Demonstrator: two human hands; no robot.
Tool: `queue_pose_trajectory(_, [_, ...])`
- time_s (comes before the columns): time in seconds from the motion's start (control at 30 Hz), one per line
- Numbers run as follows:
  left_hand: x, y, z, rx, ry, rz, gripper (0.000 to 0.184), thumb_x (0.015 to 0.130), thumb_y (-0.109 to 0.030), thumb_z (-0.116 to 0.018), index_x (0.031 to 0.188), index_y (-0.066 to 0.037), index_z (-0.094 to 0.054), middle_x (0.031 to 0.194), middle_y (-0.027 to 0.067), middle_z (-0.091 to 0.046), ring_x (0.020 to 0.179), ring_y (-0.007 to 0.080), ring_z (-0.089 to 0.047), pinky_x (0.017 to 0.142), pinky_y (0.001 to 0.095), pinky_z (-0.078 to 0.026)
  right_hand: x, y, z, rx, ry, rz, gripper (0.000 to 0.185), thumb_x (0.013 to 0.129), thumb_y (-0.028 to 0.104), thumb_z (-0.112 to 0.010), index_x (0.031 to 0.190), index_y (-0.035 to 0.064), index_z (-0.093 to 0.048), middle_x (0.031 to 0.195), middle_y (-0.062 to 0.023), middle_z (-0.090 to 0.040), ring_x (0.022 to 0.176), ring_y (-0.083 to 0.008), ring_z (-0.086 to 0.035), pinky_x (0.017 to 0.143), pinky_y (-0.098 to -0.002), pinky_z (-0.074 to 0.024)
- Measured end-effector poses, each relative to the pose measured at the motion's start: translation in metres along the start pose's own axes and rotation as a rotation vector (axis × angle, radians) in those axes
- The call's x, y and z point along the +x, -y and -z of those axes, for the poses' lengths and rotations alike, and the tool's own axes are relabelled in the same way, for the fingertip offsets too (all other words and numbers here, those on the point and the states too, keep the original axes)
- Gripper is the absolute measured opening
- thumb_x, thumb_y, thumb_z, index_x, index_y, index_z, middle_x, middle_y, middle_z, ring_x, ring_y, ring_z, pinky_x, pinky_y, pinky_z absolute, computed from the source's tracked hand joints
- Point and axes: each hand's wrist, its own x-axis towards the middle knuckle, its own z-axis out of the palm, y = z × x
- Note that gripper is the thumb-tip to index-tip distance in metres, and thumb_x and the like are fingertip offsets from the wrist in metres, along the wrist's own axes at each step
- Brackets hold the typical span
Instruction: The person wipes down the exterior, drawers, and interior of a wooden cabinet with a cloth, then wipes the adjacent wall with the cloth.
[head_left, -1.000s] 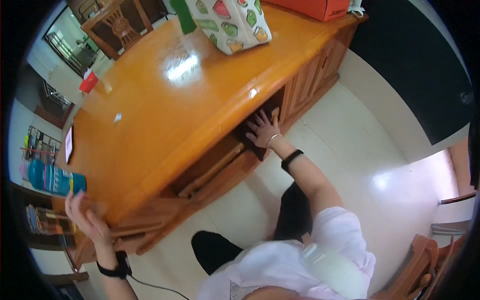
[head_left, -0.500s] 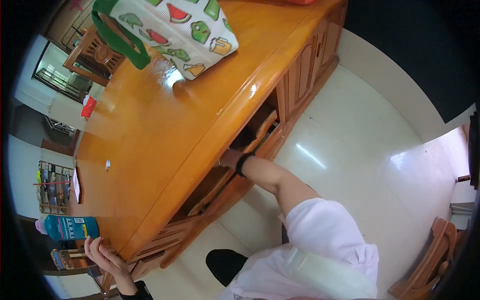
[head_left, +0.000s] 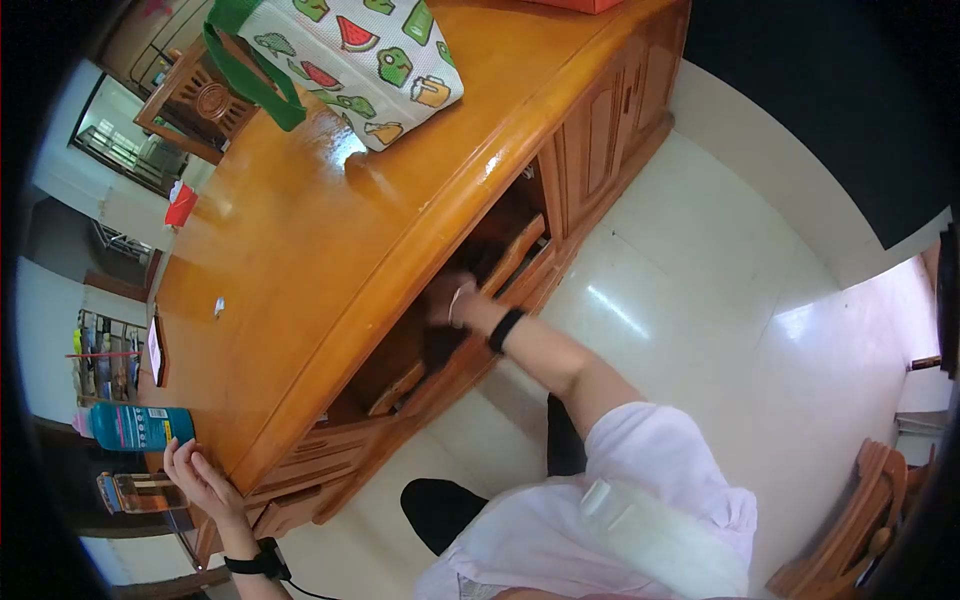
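Note:
My left hand (head_left: 203, 482) rests at the table's near corner with its fingers stretched out. Just beyond its fingertips stands a teal bottle (head_left: 140, 427) with a pink cap; a jar with amber contents (head_left: 148, 493) is close by. My right hand (head_left: 453, 298) reaches into the dark opening (head_left: 375, 372) under the tabletop. Its fingers are shadowed and blurred, so I cannot tell whether they grip anything. A dark shape (head_left: 440, 348) shows just below that hand, too dim to name. Wooden curved rails (head_left: 518, 255) run along the opening.
A fabric bag (head_left: 350, 65) with food prints and green handles stands on the wooden table (head_left: 290, 260). A red tissue box (head_left: 180, 204) and a small white scrap (head_left: 219, 307) are farther along. A wooden chair (head_left: 855, 520) stands at the lower right on the tiled floor.
My right hand has drawn partly out of the opening, showing more of the hand and a dark shape below it. My left hand has shifted slightly upward, nearer the teal bottle.

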Motion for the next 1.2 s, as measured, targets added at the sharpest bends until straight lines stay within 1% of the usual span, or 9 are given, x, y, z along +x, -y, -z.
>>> queue_pose_trajectory(0.13, [0.002, -0.001, 0.003, 0.117, 0.004, -0.088, 0.020, 0.095, -0.009, -0.038, 0.103, 0.003, -0.052, 0.117, 0.0186, -0.043, 0.107, 0.0251, -0.044, 0.083, 0.0320, -0.043, -0.010, 0.050, -0.042, 0.352, -0.090, 0.134, 0.049, 0.077, 0.047, -0.054, 0.099, 0.0058, -0.066, 0.099, -0.0159, -0.065, 0.097, -0.0298, -0.061, 0.082, -0.0455, -0.0480])
queue_pose_trajectory(0.2, [0.000, 0.001, 0.002, 0.091, 0.003, -0.066, 0.019, 0.095, -0.008, -0.039, 0.103, 0.003, -0.052, 0.116, 0.0186, -0.044, 0.107, 0.0261, -0.045, 0.085, 0.0327, -0.042, -0.018, 0.048, -0.042, 0.299, -0.878, 0.059, 0.053, 0.074, 0.052, -0.057, 0.098, 0.0057, -0.066, 0.094, -0.0174, -0.065, 0.094, -0.0296, -0.061, 0.081, -0.0439, -0.0484])
queue_pose_trajectory(0.33, [0.002, -0.003, -0.001, 0.002, -0.038, 0.018, 0.017, 0.093, -0.008, -0.042, 0.103, 0.002, -0.053, 0.114, 0.0185, -0.046, 0.108, 0.0284, -0.045, 0.088, 0.0348, -0.039, -0.008, -0.087, 0.007, -0.011, -0.595, -0.382, 0.015, 0.083, 0.021, -0.054, 0.088, 0.0121, -0.065, 0.075, -0.0080, -0.065, 0.069, -0.0238, -0.065, 0.053, -0.0375, -0.0500])
queue_pose_trajectory(0.7, [0.004, -0.006, 0.002, 0.060, -0.042, -0.015, 0.014, 0.091, -0.006, -0.046, 0.099, 0.002, -0.055, 0.108, 0.0159, -0.051, 0.110, 0.0283, -0.044, 0.091, 0.0356, -0.037, 0.004, -0.165, 0.034, -0.194, -0.379, -0.417, 0.022, 0.087, 0.015, -0.048, 0.097, 0.0117, -0.067, 0.103, -0.0106, -0.065, 0.096, -0.0254, -0.063, 0.077, -0.0378, -0.0523])
queue_pose_trajectory(0.83, [0.001, -0.002, 0.000, -0.056, -0.050, 0.070, 0.014, 0.091, -0.006, -0.047, 0.099, 0.001, -0.055, 0.107, 0.0150, -0.052, 0.110, 0.0283, -0.044, 0.091, 0.0359, -0.036, -0.072, -0.151, 0.043, 0.041, -0.728, -0.341, 0.020, 0.081, 0.023, -0.060, 0.082, 0.0031, -0.064, 0.077, -0.0156, -0.066, 0.071, -0.0242, -0.066, 0.059, -0.0362, -0.0509])
queue_pose_trajectory(0.97, [-0.003, 0.004, -0.005, -0.023, -0.052, 0.045, 0.017, 0.092, -0.008, -0.046, 0.103, 0.001, -0.056, 0.113, 0.0165, -0.048, 0.111, 0.0254, -0.045, 0.088, 0.0325, -0.040, -0.170, -0.212, -0.016, 1.146, -0.219, -0.296, 0.023, 0.080, 0.021, -0.066, 0.067, 0.0023, -0.059, 0.051, -0.0051, -0.053, 0.038, -0.0152, -0.048, 0.037, -0.0301, -0.0389])
queue_pose_trajectory(1.07, [-0.001, 0.003, -0.003, -0.025, -0.062, 0.058, 0.018, 0.092, -0.009, -0.046, 0.104, 0.001, -0.056, 0.113, 0.0161, -0.049, 0.111, 0.0259, -0.046, 0.090, 0.0337, -0.039, -0.179, -0.250, -0.113, 0.226, 0.358, -0.748, 0.018, 0.082, 0.022, -0.061, 0.082, 0.0032, -0.062, 0.072, -0.0090, -0.065, 0.062, -0.0223, -0.061, 0.053, -0.0388, -0.0474])
queue_pose_trajectory(1.13, [0.004, -0.002, 0.000, 0.059, -0.078, 0.005, 0.017, 0.091, -0.009, -0.047, 0.103, 0.000, -0.056, 0.110, 0.0152, -0.051, 0.111, 0.0266, -0.045, 0.091, 0.0348, -0.038, -0.164, -0.229, -0.125, -0.168, -0.088, -0.435, 0.028, 0.086, 0.021, -0.054, 0.109, 0.0058, -0.058, 0.106, -0.0160, -0.062, 0.095, -0.0335, -0.060, 0.074, -0.0481, -0.0471])
queue_pose_trajectory(1.2, [0.005, -0.006, 0.001, 0.078, -0.088, -0.027, 0.015, 0.090, -0.009, -0.049, 0.100, -0.001, -0.057, 0.103, 0.0127, -0.056, 0.111, 0.0284, -0.045, 0.093, 0.0376, -0.034, -0.129, -0.136, -0.047, 0.227, -0.302, -0.407, 0.030, 0.083, 0.021, -0.054, 0.108, 0.0074, -0.060, 0.107, -0.0199, -0.060, 0.099, -0.0347, -0.056, 0.088, -0.0441, -0.0429])
